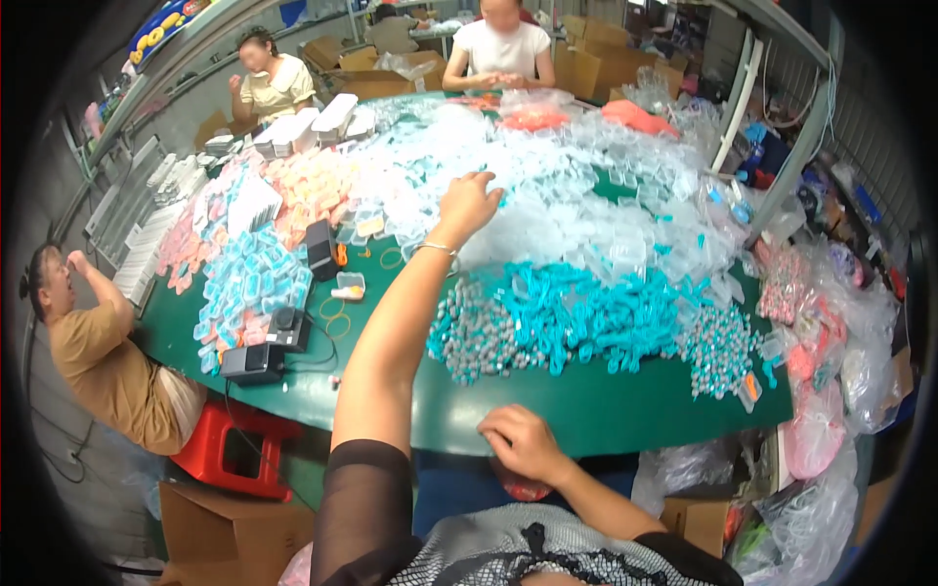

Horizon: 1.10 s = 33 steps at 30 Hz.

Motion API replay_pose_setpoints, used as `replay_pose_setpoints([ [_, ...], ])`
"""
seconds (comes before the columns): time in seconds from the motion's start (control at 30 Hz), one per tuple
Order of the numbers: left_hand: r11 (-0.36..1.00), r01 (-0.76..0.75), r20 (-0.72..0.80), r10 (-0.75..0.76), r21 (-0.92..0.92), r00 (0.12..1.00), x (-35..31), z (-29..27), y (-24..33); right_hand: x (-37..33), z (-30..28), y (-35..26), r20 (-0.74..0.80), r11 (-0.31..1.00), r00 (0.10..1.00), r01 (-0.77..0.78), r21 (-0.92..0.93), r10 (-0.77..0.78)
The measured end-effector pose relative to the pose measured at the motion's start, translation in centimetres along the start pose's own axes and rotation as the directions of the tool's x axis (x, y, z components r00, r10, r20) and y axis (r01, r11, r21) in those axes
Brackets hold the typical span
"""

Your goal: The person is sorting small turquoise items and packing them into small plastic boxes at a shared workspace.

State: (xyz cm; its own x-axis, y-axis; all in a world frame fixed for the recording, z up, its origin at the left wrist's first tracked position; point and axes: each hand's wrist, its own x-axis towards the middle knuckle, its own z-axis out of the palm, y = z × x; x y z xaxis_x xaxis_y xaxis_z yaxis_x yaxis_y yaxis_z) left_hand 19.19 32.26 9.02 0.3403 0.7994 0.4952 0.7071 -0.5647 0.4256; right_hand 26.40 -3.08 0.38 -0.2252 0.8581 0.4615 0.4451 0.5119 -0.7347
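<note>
My left hand [469,207] reaches far forward over a heap of clear plastic cases [547,230]. Its fingers are apart and touch or hover just above the cases; no held thing can be made out. Closer in, my right hand [523,441] rests at the front edge of the green table [449,415], fingers loosely bent and apart, nothing visible in it. Between the hands and the clear cases lie a pile of teal cord-like pieces [596,317] and a pile of small grey-and-teal pieces [474,332]. More such small pieces [721,347] lie to the right.
Left on the table are blue-lidded cases [252,283], orange cases [315,186], black devices [252,363] with a cable, and yellow rings [335,317]. Co-workers sit left [117,361], far left [277,83] and opposite [501,49]. A red stool [220,444] and plastic bags [821,391] flank the table.
</note>
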Motion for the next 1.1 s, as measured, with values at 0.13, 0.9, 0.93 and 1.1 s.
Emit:
replay_pose_setpoints([
  [0.13, 0.986, 0.121, 0.162, -0.139, 0.113, 0.977, 4.8, 0.7, 2.1, -0.1, 0.2, -0.4, -0.007, 1.000, 0.999, -0.031, 0.002, 0.031],
  [0.9, 0.972, 0.069, 0.257, -0.127, 0.226, 0.958, 4.6, 2.0, 0.1, 0.7, -0.3, -0.8, 0.036, 0.997, 0.997, -0.072, -0.032, 0.073],
  [0.93, 0.964, 0.084, 0.261, -0.151, 0.251, 0.954, 3.7, 1.7, -0.2, 0.7, -0.3, -0.8, 0.035, 0.997, 0.997, -0.067, -0.037, 0.068],
  [1.1, 0.934, 0.165, 0.333, -0.272, 0.316, 0.903, 0.3, 1.7, -2.5, 0.4, -0.1, -0.5, 0.015, 0.999, 0.999, -0.043, -0.029, 0.044],
])
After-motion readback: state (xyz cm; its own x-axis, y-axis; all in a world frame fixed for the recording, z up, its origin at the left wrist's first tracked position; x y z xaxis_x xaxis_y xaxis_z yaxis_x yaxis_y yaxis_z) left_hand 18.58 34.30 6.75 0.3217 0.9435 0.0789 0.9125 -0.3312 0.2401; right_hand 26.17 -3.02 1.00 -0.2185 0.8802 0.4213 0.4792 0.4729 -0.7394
